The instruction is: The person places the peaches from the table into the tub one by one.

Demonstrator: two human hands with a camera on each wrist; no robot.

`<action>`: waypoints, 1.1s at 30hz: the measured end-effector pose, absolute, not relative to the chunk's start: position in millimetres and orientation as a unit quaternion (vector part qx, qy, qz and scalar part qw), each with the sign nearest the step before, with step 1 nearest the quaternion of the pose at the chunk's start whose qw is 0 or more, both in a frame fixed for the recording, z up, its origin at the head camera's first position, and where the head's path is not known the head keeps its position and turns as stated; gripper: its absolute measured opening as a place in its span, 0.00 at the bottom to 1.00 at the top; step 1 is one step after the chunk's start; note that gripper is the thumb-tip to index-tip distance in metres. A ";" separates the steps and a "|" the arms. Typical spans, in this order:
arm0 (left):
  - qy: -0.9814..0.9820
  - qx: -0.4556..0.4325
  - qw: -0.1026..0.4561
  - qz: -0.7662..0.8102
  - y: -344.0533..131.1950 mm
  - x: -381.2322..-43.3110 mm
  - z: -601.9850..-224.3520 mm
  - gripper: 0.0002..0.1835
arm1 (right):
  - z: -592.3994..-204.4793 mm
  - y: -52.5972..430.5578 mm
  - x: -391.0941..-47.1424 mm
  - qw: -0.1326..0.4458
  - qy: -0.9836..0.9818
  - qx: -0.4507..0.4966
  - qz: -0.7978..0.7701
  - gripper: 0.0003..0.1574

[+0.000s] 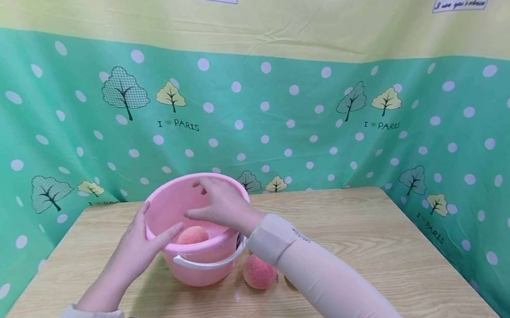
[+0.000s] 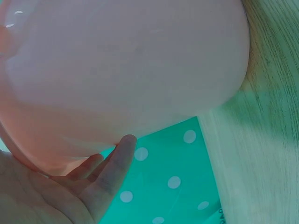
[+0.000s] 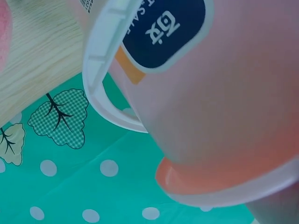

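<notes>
A pink plastic bucket [image 1: 194,274] stands on the table, its white handle [image 1: 210,263] hanging down the near side. Inside it, close to the near wall, lies a peach [image 1: 193,235]. My left hand [image 1: 135,246] grips the bucket's left rim, thumb over the edge and fingers along the outside. Over the bucket's mouth is my right hand [image 1: 222,204], fingers loosely bent and apart from the thumb, with nothing visible between them. A darker pink peach [image 1: 259,272] rests on the table by the bucket's right side. In the right wrist view, a dark blue label [image 3: 170,35] shows on the bucket's wall.
The wooden table [image 1: 336,223] reaches back to a green and yellow curtain [image 1: 277,105] with dots and trees, which also hangs on both sides. My right forearm [image 1: 333,285] crosses above the table and mostly hides a small round thing beside the darker peach.
</notes>
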State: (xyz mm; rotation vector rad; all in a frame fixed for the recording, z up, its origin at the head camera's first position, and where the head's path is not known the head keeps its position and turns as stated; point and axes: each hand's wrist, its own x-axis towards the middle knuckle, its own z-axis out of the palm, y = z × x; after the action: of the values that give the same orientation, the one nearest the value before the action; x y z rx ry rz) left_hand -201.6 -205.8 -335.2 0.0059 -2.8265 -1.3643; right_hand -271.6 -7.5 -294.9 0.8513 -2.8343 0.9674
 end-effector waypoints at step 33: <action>-0.908 0.002 -0.003 -0.420 -206.7 -202.1 -335.3 0.63 | -272.5 25.5 -257.2 0.048 -0.913 0.262 0.309 0.40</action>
State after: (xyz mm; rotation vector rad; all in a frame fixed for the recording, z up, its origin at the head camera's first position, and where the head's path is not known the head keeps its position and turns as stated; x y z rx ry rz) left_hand -202.1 -206.7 -335.3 0.0075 -2.8579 -1.3212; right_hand -257.2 25.5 -272.5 0.7994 -2.7838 0.9406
